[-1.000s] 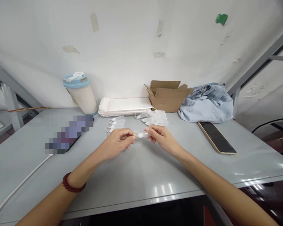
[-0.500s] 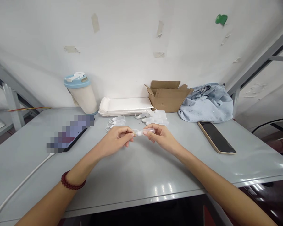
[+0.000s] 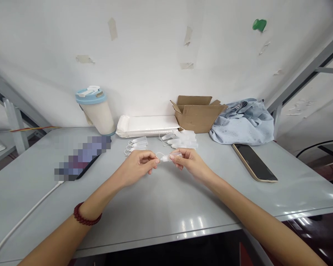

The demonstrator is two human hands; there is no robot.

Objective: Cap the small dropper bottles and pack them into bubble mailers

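Note:
Between my hands is a small translucent plastic squeeze bottle [image 3: 165, 159] lying sideways, with a thin white looped strap at its nozzle end. My right hand [image 3: 187, 160] pinches the bottle's body between thumb and fingers. My left hand [image 3: 143, 162] is closed in a pinch at the left end of the strap; the fingertips hide what part lies in them. Just beyond the left fingers lies a small group of similar bottles [image 3: 138, 142] with looped straps. A larger pile of bottles [image 3: 183, 139] lies behind my right hand.
At the back stand a tumbler with a blue lid [image 3: 96, 111], flat white packages [image 3: 150, 125], an open cardboard box [image 3: 201, 116] and bunched light-blue cloth [image 3: 244, 123]. A charging phone [image 3: 84, 159] lies left, another phone [image 3: 254, 162] right, on the grey table [image 3: 155, 218].
Both hands stay nearly in place, still gripping. The yellowish spot visible at my left fingertips before is now hidden, and the strap loop shows slightly differently.

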